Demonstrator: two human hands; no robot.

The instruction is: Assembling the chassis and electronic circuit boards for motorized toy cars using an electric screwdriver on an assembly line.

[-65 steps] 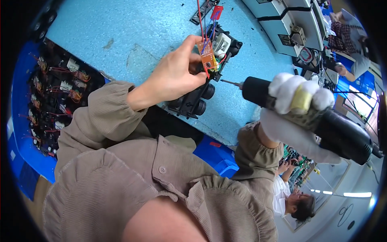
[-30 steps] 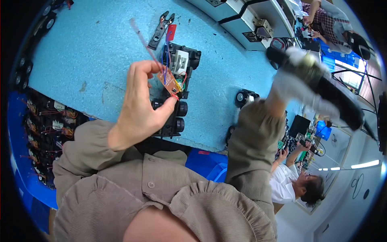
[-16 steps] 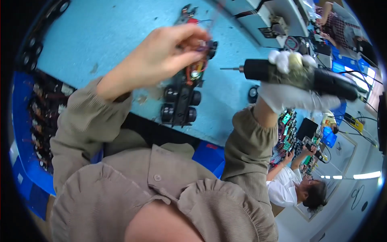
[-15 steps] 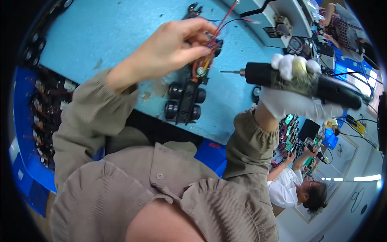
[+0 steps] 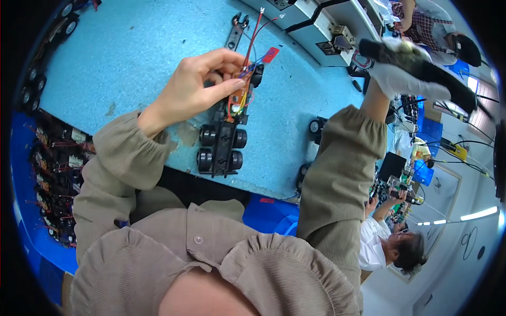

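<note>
A black toy vehicle chassis (image 5: 224,147) lies lengthwise on the blue tabletop, its paired wheels toward me. An orange circuit board (image 5: 240,98) sits along its middle, and red wires (image 5: 254,38) stick up from the far part. My bare left hand (image 5: 195,92) is closed at the board and wires, thumb and fingers on the chassis; the exact contact is partly hidden. Off to the upper right, my right hand (image 5: 408,84), in a white glove with bare-looking wrist, grips a black electric screwdriver (image 5: 450,84) well away from the chassis.
A red tag (image 5: 271,55) lies beyond the chassis. Grey equipment boxes (image 5: 311,31) line the far right edge. A blue bin (image 5: 58,253) of wired chassis stands at left. More wheels (image 5: 315,126) sit at the right table edge. Two other people work at the right.
My right hand has carried the screwdriver up and away to the right. My left hand stays at the chassis wires. The red tag now shows; the whole view has shifted somewhat.
</note>
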